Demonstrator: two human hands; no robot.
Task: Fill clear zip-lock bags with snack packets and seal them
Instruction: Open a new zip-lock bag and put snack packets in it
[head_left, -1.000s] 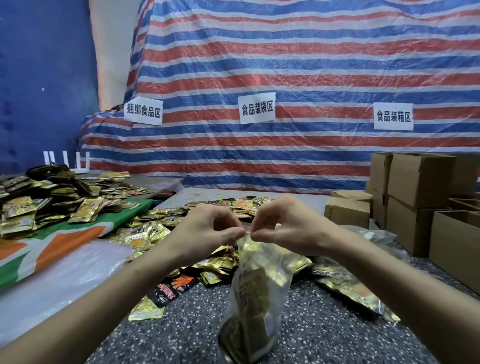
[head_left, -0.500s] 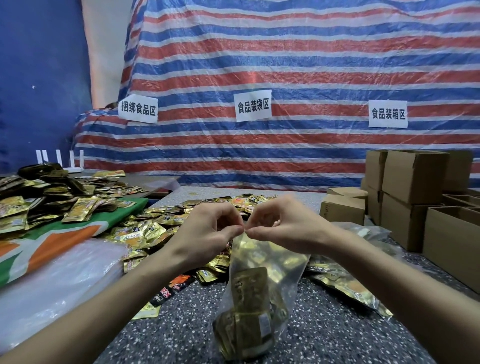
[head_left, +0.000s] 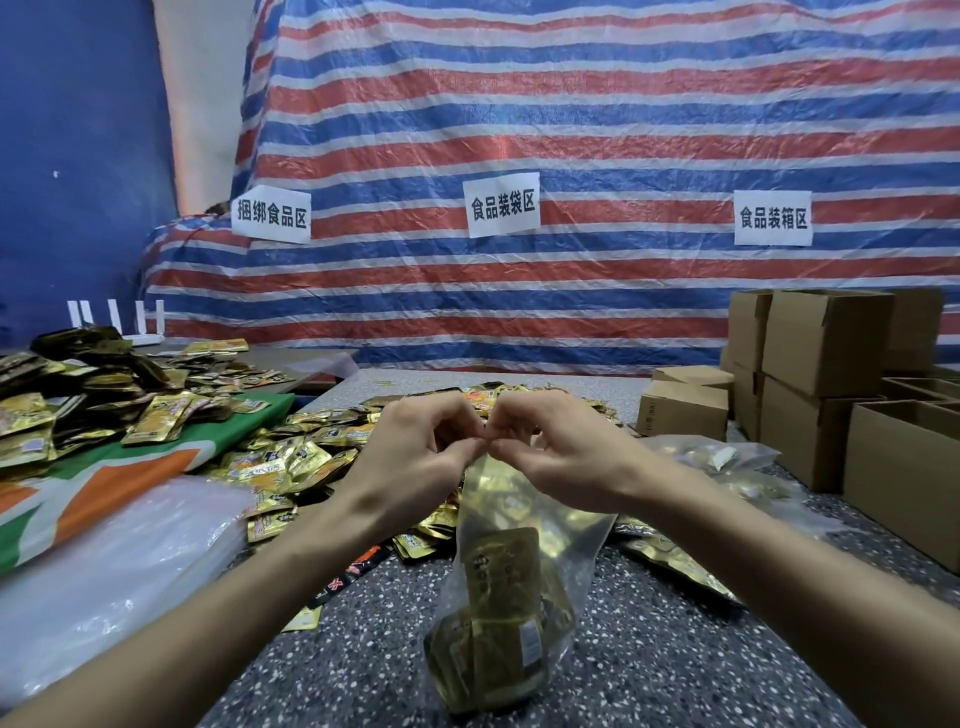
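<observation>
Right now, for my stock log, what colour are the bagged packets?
Gold packets, clearest in head view.

You are standing in a makeshift food-packing workshop. The middle sign (head_left: 502, 204) on the striped tarp (head_left: 571, 104) reads 食品装袋区, a bagging zone. Left of it a second sign (head_left: 271, 215) marks a bundling zone, and right of it a third sign (head_left: 772, 217) marks a boxing zone. Below the middle sign, loose gold snack packets (head_left: 291, 462) lie heaped on a speckled table (head_left: 649, 649). Below and to its left, more packets pile on a green and orange cloth (head_left: 119, 483). Below and to its right, plain cardboard boxes (head_left: 826, 343) stand stacked, some open.
</observation>
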